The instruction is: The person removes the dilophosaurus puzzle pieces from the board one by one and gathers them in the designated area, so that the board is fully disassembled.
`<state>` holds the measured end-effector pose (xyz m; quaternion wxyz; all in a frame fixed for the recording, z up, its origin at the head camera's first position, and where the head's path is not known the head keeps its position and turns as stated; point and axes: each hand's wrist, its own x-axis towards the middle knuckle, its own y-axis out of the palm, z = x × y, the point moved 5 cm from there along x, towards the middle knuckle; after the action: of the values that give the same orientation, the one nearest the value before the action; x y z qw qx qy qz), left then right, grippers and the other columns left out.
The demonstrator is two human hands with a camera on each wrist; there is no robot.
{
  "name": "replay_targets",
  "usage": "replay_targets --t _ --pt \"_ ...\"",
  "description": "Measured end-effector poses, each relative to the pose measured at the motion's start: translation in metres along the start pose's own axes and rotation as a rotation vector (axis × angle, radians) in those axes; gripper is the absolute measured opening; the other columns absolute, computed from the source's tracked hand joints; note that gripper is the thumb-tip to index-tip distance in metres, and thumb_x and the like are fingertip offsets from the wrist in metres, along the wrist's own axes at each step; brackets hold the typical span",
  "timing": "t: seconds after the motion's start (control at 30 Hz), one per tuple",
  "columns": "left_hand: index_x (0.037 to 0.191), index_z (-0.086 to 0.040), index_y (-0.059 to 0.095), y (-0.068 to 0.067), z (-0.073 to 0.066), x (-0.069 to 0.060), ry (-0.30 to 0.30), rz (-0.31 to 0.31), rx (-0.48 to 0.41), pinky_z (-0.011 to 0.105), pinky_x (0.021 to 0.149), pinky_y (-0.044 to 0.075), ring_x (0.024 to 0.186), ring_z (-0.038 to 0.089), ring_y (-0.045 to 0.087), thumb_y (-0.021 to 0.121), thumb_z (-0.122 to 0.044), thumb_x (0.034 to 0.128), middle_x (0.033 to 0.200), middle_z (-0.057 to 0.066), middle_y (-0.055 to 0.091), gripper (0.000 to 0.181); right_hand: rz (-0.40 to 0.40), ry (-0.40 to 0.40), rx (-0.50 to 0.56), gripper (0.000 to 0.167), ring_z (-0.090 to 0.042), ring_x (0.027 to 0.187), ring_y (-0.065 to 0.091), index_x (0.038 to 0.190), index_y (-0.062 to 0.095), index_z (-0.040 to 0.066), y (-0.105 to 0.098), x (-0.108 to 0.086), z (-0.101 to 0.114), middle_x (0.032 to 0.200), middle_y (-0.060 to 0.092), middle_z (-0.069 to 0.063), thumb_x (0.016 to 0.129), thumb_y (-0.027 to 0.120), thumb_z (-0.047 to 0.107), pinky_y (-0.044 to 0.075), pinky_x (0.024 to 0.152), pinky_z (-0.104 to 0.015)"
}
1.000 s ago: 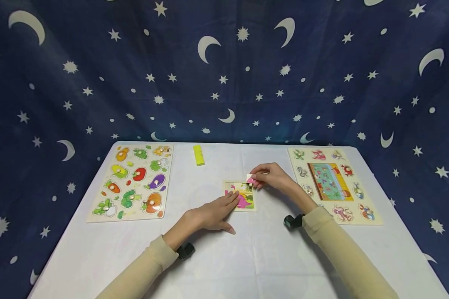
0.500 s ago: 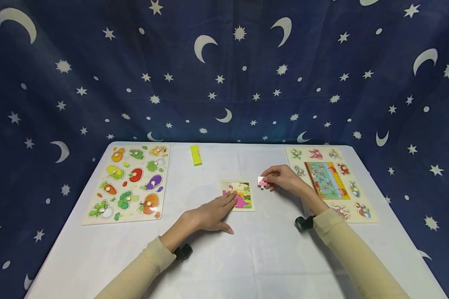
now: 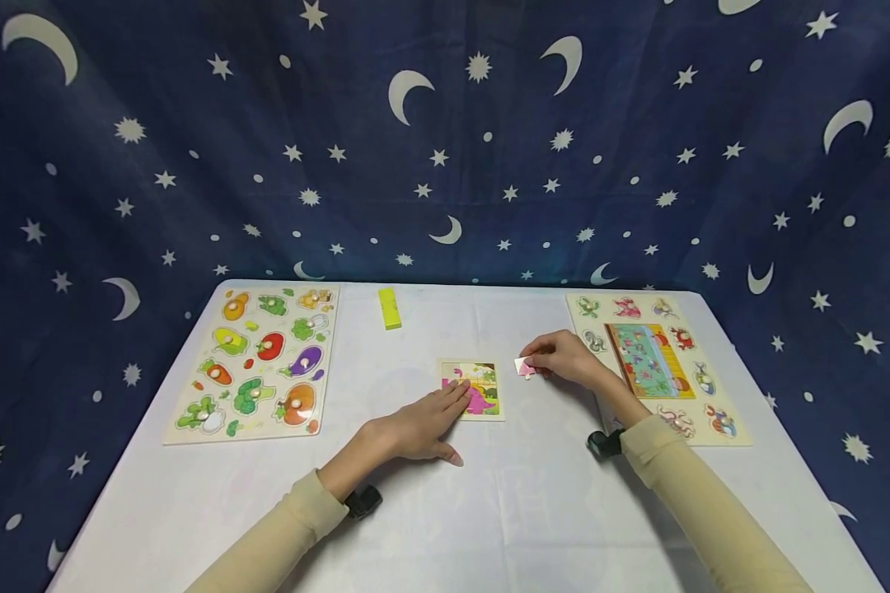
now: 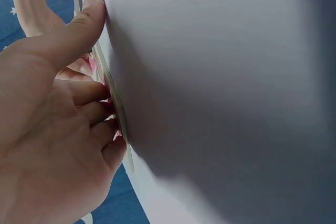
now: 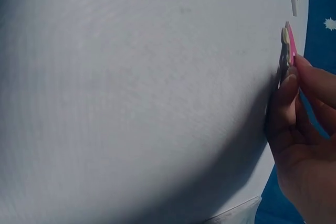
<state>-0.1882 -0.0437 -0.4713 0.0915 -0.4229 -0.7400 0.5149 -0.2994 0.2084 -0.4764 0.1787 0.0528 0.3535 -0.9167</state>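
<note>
A small square dinosaur jigsaw puzzle (image 3: 484, 405) in a pale wooden frame lies mid-table. My left hand (image 3: 424, 424) rests on it, with fairly straight fingertips touching its left part and the thumb spread out over the tablecloth. Those fingers cover some of the picture. To the right of the frame, my right hand (image 3: 567, 360) pinches a pink-and-white jigsaw piece (image 3: 523, 367) between thumb and fingers. The right wrist view shows the piece (image 5: 292, 45) edge-on, held just by the table surface and apart from the frame.
A vegetable peg puzzle board (image 3: 255, 362) lies at the left of the white table (image 3: 445, 527). On the right is a sea-animal board (image 3: 712, 432), partly under the right forearm. A yellow block (image 3: 390, 309) lies toward the back, before a starry blue curtain (image 3: 445, 148).
My right hand has moved right with the jigsaw piece, away from the puzzle's top right corner, and the piece has turned slightly. The left hand has stayed on the puzzle.
</note>
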Motion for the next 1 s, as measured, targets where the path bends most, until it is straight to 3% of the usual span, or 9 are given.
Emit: replay_targets --t 0.27,0.47,0.83,1.0 --pt "0.165 -0.004 0.015 0.000 -0.001 0.000 -0.012 -0.001 -0.006 0.043 0.130 0.015 0.161 0.026 0.004 0.076 -0.045 0.0901 0.175 0.010 0.003 0.105 -0.035 -0.001 -0.065 0.015 -0.016 0.067 0.058 0.107 0.078 0.003 0.002 0.000 0.000 0.087 0.071 -0.007 0.096 0.071 0.010 0.051 0.062 -0.028" --pt "0.165 -0.005 0.018 0.001 0.001 0.000 -0.028 -0.009 -0.026 0.043 0.130 0.016 0.161 0.024 0.006 0.077 -0.045 0.0891 0.175 0.008 0.005 0.104 -0.054 -0.057 -0.047 0.012 -0.017 0.064 0.059 0.103 0.078 0.005 0.006 -0.002 0.008 0.085 0.072 -0.006 0.094 0.073 0.011 0.051 0.060 -0.028" --pt "0.165 -0.006 0.019 0.000 0.002 -0.001 -0.041 -0.021 -0.075 0.042 0.130 0.015 0.161 0.024 0.007 0.079 -0.041 0.0887 0.175 0.007 0.005 0.103 0.003 -0.115 0.015 0.016 -0.016 0.065 0.060 0.107 0.078 0.005 0.028 0.006 0.030 0.079 0.072 -0.006 0.096 0.072 0.014 0.051 0.058 -0.027" --pt "0.165 -0.007 0.018 0.000 0.001 0.000 -0.032 -0.017 -0.055 0.042 0.130 0.016 0.161 0.024 0.007 0.078 -0.043 0.0888 0.175 0.006 0.005 0.103 0.034 -0.142 0.019 0.016 -0.016 0.064 0.060 0.108 0.079 0.005 0.040 0.009 0.040 0.077 0.071 -0.005 0.096 0.072 0.014 0.051 0.058 -0.026"
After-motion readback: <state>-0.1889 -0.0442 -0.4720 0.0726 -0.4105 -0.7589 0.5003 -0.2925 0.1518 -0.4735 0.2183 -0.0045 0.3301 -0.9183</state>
